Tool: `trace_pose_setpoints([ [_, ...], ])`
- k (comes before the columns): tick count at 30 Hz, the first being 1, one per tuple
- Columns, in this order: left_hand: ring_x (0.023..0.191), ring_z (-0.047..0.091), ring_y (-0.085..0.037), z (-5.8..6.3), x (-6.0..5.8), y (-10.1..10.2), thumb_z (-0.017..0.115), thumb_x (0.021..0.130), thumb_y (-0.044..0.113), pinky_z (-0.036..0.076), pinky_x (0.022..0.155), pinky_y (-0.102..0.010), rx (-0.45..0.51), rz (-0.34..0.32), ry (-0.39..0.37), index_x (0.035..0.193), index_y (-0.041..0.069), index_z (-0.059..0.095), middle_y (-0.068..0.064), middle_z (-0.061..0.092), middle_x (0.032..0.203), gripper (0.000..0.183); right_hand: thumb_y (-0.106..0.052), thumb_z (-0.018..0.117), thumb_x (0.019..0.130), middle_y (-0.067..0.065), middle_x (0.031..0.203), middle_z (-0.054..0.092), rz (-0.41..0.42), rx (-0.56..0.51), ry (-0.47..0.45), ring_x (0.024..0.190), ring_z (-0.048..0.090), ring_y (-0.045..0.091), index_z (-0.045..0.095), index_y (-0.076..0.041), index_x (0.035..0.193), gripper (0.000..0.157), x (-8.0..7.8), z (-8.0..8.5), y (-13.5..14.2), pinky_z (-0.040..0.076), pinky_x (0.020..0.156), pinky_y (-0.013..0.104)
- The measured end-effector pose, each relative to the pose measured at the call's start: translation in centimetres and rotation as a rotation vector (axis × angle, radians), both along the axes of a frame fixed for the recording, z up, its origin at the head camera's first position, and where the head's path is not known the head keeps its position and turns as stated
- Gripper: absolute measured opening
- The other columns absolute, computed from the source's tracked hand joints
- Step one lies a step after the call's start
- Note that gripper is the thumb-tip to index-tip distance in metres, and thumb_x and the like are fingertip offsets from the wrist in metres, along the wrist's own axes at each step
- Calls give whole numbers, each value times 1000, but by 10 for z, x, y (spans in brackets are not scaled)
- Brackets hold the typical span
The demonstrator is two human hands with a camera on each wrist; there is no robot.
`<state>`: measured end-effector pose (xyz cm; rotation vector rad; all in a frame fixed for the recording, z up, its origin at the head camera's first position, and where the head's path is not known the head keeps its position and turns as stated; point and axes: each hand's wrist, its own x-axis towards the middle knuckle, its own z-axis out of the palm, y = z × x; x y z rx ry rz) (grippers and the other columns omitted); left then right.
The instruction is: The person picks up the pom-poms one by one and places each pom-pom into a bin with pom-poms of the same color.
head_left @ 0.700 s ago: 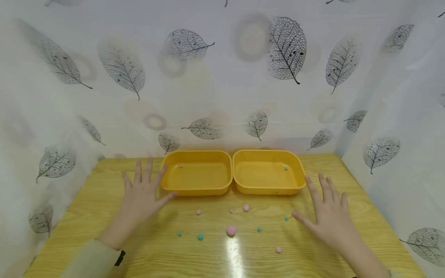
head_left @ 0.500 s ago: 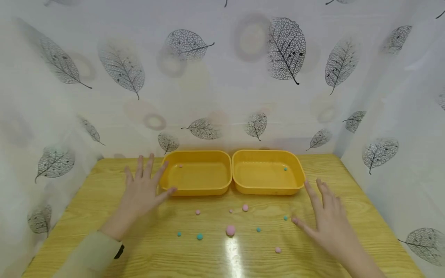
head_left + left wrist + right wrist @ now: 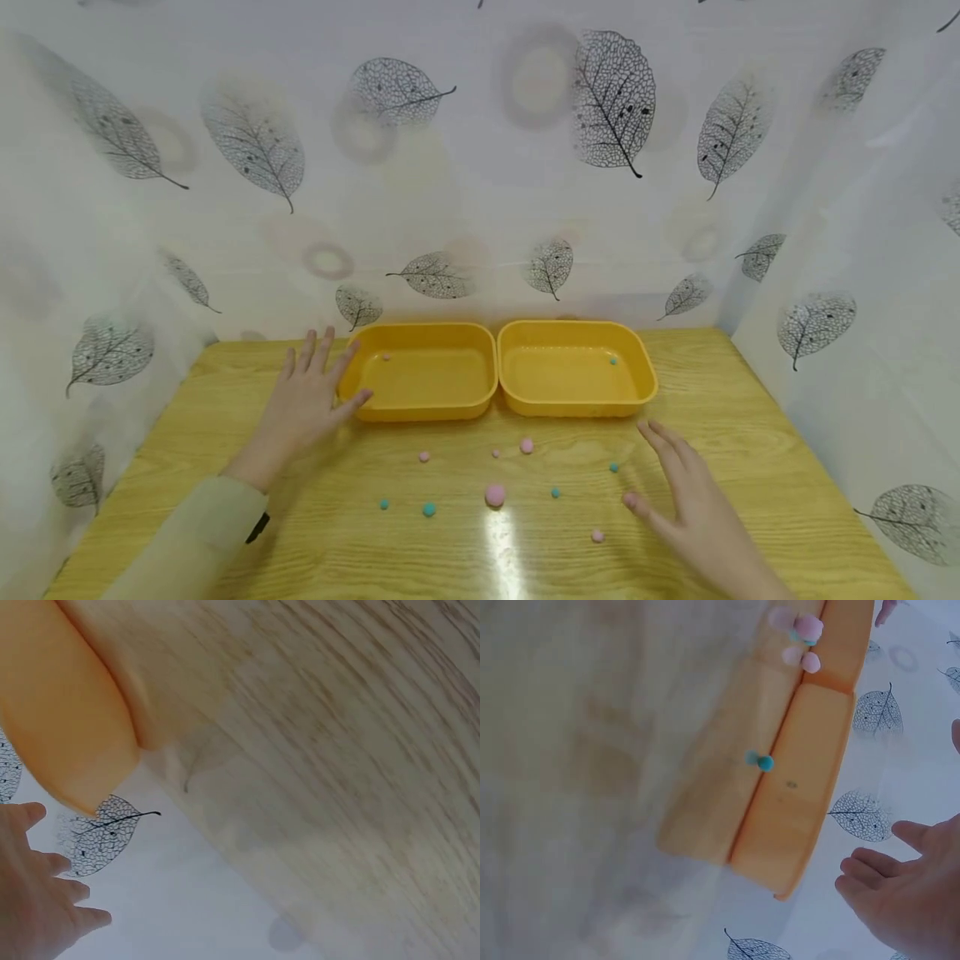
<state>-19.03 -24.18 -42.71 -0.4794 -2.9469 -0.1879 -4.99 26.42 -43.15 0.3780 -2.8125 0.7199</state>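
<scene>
My left hand (image 3: 303, 400) is spread beside the left yellow tray (image 3: 423, 412), its thumb and index finger overlapping the tray's left end in the head view. Fingers extended, my right hand (image 3: 693, 500) hovers over the table in front of the right yellow tray (image 3: 577, 409). Neither hand holds anything. Between the hands lie small pink and teal balls; the largest is a pink ball (image 3: 495, 495) in the middle. Nearest my right hand are a teal ball (image 3: 613, 467) and a pink ball (image 3: 597, 536). One tiny pink ball (image 3: 386, 357) is in the left tray, a teal one (image 3: 613, 362) in the right.
The two trays stand side by side at the back of the wooden table (image 3: 315, 550). Behind and on both sides hangs a white curtain (image 3: 465, 192) with a leaf print. Other balls, such as a teal ball (image 3: 429, 509), lie scattered in front of the trays.
My right hand has drawn back toward me and its fingers have come closer together. My left hand has shifted slightly forward. The balls and trays have stayed in place.
</scene>
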Motion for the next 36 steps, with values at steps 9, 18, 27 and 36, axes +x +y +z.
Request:
trace_pose_setpoints([
  [9,162,13,-52,-11,-7,-5,48,106,64,14,131,-71,-25,-30,-32,168,7,28,-31,13,175,87,-29,78,98,14,154,55,81,-147,-128,139,54,45,49,-10,156,68,4,-12,-9,49,102,78],
  [18,163,18,-48,-15,-10,-6,48,108,59,18,133,-65,-62,-57,-44,167,1,27,-28,16,175,86,-22,79,97,8,139,66,140,-208,-163,122,62,7,58,-8,146,56,4,-28,-9,61,101,29],
  [27,163,19,-45,-13,-11,-4,46,110,57,21,134,-60,-82,-74,-63,164,-9,23,-28,16,175,89,-18,78,98,12,131,66,238,-325,-277,113,59,-3,57,-1,143,53,0,-40,-6,60,93,22],
  [36,163,20,-46,-15,-13,-3,48,109,52,24,133,-58,-85,-97,-58,163,-13,24,-30,18,174,87,-28,85,92,-3,110,67,276,-311,-338,93,56,-4,71,-8,127,42,-6,-45,-5,56,78,19],
])
